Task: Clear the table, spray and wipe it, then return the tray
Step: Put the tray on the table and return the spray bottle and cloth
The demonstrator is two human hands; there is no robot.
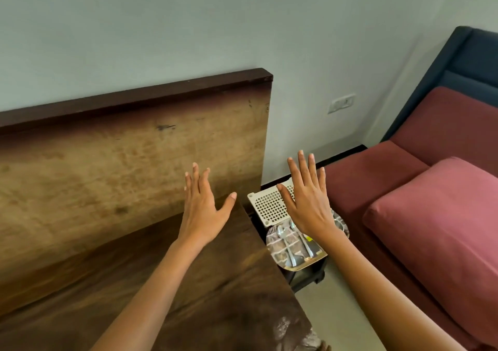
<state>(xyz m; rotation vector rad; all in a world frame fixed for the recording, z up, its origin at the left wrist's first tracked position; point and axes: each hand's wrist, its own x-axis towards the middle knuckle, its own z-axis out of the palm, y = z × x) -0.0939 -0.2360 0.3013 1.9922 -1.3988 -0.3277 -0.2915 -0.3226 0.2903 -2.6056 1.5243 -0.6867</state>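
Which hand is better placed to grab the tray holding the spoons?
Right. The right hand hovers open over the tray, which sits on a low stand. The left hand is open over the wooden table, farther from the tray.

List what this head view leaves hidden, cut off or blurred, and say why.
1. Tray: part of it is hidden behind the right hand and wrist.
2. Table: its left and near parts are cut off by the frame edges, and motion blur smears its surface.
3. Pale crumpled thing at the bottom edge: cut off and blurred, unidentifiable.
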